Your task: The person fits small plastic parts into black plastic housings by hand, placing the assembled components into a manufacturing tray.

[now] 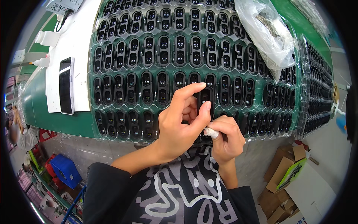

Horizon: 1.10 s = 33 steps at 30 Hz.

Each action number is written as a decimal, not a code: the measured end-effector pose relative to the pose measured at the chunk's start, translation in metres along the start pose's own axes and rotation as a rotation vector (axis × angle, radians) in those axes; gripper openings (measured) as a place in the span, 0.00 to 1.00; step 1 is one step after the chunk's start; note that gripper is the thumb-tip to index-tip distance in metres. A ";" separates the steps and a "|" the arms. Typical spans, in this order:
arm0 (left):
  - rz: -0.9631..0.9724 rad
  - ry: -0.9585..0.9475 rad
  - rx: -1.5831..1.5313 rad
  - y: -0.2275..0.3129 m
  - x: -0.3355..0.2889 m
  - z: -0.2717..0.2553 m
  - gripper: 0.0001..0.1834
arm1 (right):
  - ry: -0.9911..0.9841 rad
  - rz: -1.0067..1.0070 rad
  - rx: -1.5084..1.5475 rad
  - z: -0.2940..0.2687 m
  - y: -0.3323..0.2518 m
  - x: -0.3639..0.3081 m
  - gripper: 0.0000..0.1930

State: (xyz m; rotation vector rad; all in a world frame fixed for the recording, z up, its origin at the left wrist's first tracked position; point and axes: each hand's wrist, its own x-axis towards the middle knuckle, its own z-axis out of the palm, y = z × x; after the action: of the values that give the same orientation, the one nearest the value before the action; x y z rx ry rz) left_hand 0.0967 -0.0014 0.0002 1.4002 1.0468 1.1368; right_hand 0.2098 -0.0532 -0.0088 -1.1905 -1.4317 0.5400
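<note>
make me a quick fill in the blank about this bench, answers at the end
The left hand pinches a black piece between forefinger and ____.
The dark-screened ____ lies on the white board.
The table under the trays is coloured ____.
A translucent bag lies toward the picture's upper ____ side.
Missing words: thumb; phone; green; right.

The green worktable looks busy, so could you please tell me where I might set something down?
The white board is bare beyond the dark phone, beside the clear trays; the green worktable is bare below the board, left of the trays. The trays are crowded with black pieces, the plastic bag, the left hand and the right hand.
</note>
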 end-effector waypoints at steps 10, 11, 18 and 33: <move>-0.119 -0.125 -0.035 0.003 -0.001 -0.005 0.20 | 0.100 0.028 0.045 0.005 0.003 -0.005 0.11; -0.118 -0.136 -0.052 0.003 0.000 -0.005 0.20 | 0.149 0.150 0.128 0.005 -0.002 -0.004 0.12; -0.098 -0.196 -0.072 0.002 -0.002 -0.006 0.19 | 0.134 0.273 0.161 -0.002 -0.001 -0.004 0.16; -0.603 -0.606 -0.112 0.038 0.023 -0.029 0.17 | -0.167 0.191 0.041 -0.074 -0.007 0.061 0.27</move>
State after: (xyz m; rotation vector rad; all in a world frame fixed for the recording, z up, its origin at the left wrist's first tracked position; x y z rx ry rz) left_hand 0.0732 0.0215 0.0414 1.1148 0.8506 0.2914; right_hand 0.2850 -0.0246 0.0438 -1.2806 -1.4475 0.8138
